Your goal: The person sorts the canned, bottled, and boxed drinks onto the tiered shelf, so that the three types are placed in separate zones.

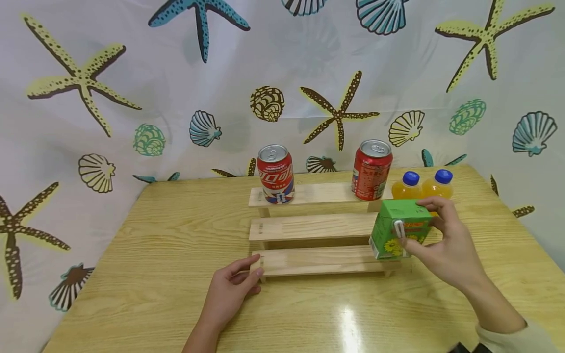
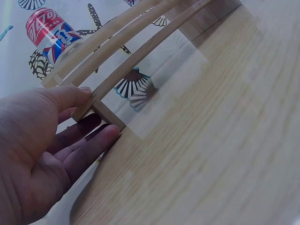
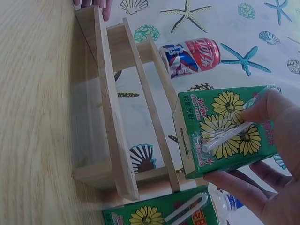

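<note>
My right hand point(image 1: 452, 252) holds a green drink carton point(image 1: 387, 233) with yellow flowers and a white straw on its side. The carton is tilted over the right end of a three-step wooden rack point(image 1: 318, 260). In the right wrist view, the thumb lies on the straw side and the fingers are on the opposite side. A second green carton point(image 3: 147, 215) shows below it, beside the rack's end. At the rack's left end, my left hand point(image 1: 229, 294) grips the lowest step, thumb on one side and fingers on the other.
Two red cola cans stand on the top step, one can point(image 1: 276, 179) at the left and another can point(image 1: 372, 171) at the right. Behind the held carton are two orange-drink bottles point(image 1: 406, 189) with blue caps. A patterned cloth point(image 1: 176, 98) hangs behind the wooden table point(image 1: 167, 235).
</note>
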Demonstrator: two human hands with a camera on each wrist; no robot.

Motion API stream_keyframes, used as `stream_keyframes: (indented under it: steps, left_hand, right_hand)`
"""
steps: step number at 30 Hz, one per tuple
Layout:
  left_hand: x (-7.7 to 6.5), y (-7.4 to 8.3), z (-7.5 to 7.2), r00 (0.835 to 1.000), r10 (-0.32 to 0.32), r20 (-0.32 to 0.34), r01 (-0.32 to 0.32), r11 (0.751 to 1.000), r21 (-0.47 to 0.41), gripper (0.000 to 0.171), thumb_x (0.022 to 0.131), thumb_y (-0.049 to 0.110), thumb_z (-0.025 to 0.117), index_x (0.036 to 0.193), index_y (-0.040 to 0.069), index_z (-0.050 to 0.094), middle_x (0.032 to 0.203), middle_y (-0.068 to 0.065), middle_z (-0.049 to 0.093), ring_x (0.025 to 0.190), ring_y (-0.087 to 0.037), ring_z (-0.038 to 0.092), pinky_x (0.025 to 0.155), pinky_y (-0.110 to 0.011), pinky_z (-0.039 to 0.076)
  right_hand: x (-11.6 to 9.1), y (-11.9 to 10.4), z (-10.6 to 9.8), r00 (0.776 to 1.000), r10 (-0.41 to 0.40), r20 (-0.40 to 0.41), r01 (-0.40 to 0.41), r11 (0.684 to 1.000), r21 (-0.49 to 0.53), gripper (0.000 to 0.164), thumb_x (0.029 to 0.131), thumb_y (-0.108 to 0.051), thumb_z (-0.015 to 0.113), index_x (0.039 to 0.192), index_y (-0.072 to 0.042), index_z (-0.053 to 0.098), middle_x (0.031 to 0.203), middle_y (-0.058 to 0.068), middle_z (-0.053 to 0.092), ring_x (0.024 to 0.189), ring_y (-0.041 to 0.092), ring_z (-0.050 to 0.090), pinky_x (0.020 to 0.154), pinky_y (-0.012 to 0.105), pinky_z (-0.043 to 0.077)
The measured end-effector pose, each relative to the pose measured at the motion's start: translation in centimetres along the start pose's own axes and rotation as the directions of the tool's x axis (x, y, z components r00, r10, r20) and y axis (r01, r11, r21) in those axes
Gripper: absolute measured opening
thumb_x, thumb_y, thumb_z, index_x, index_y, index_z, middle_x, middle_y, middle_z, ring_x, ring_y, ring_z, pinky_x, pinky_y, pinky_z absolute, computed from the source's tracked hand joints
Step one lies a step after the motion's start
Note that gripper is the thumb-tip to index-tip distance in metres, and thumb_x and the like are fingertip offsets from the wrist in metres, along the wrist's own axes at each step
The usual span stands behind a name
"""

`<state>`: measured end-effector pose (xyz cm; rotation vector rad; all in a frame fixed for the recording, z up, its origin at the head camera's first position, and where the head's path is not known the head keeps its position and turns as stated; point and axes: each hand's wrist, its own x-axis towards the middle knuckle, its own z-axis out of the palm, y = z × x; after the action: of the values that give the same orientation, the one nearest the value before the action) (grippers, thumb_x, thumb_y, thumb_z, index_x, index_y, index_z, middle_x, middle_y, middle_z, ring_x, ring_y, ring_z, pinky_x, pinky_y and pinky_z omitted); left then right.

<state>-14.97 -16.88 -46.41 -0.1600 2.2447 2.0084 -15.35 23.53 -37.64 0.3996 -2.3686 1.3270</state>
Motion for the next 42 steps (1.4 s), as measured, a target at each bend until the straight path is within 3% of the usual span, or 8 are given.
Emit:
stream_keyframes:
  steps: [8, 19, 30, 39, 42]
  left_hand:
    - [0.0, 0.1, 0.1, 1.0, -0.002, -0.005, 0.002, 1.0, 0.004, 0.041, 0.091, 0.015, 0.075, 0.131, 0.01, 0.066, 0.133, -0.012, 0.062, 0.1, -0.019, 0.071, 0.078, -0.03, 0.065]
    - [0.0, 0.3, 0.2, 1.0, -0.009, -0.004, 0.009, 1.0, 0.005, 0.04, 0.091, 0.015, 0.075, 0.131, 0.011, 0.066, 0.132, -0.011, 0.062, 0.1, -0.018, 0.071, 0.078, -0.03, 0.065]
    - [0.0, 0.1, 0.2, 1.0, -0.005, 0.001, 0.005, 1.0, 0.006, 0.04, 0.092, 0.014, 0.074, 0.131, 0.01, 0.066, 0.138, -0.01, 0.058, 0.101, -0.017, 0.07, 0.079, -0.03, 0.065]
    - [0.0, 0.1, 0.1, 1.0, -0.003, 0.002, 0.003, 1.0, 0.006, 0.04, 0.092, 0.015, 0.074, 0.131, 0.011, 0.066, 0.139, -0.008, 0.058, 0.101, -0.016, 0.07, 0.079, -0.031, 0.065]
    - [0.0, 0.2, 0.1, 1.0, -0.002, 0.002, 0.002, 1.0, 0.009, 0.04, 0.092, 0.015, 0.074, 0.131, 0.011, 0.066, 0.139, -0.008, 0.058, 0.101, -0.016, 0.07, 0.079, -0.031, 0.065]
  right_hand:
    - [0.3, -0.6, 0.7, 1.0, 0.002, 0.021, -0.001, 1.0, -0.011, 0.068, 0.075, 0.01, 0.078, 0.132, -0.003, 0.044, 0.121, 0.013, 0.057, 0.092, 0.0, 0.058, 0.057, 0.022, 0.061]
    - [0.5, -1.1, 1.5, 0.999, 0.009, 0.047, -0.009, 1.0, -0.017, 0.068, 0.075, 0.007, 0.08, 0.131, -0.003, 0.043, 0.12, 0.013, 0.058, 0.091, 0.008, 0.06, 0.063, 0.02, 0.061]
    - [1.2, -1.8, 2.4, 0.999, -0.014, 0.041, 0.016, 0.999, -0.032, 0.069, 0.073, 0.006, 0.082, 0.13, -0.003, 0.043, 0.12, 0.01, 0.06, 0.095, 0.02, 0.057, 0.072, 0.027, 0.06]
    - [1.5, -2.3, 3.1, 0.998, 0.01, 0.065, -0.01, 1.0, 0.006, 0.068, 0.075, 0.008, 0.079, 0.131, -0.004, 0.041, 0.124, 0.014, 0.057, 0.099, 0.029, 0.057, 0.067, 0.028, 0.061]
    - [1.5, -2.5, 3.4, 0.998, 0.011, 0.062, -0.011, 1.0, -0.003, 0.069, 0.075, 0.007, 0.08, 0.131, -0.005, 0.042, 0.123, 0.014, 0.058, 0.099, 0.028, 0.058, 0.073, 0.026, 0.059]
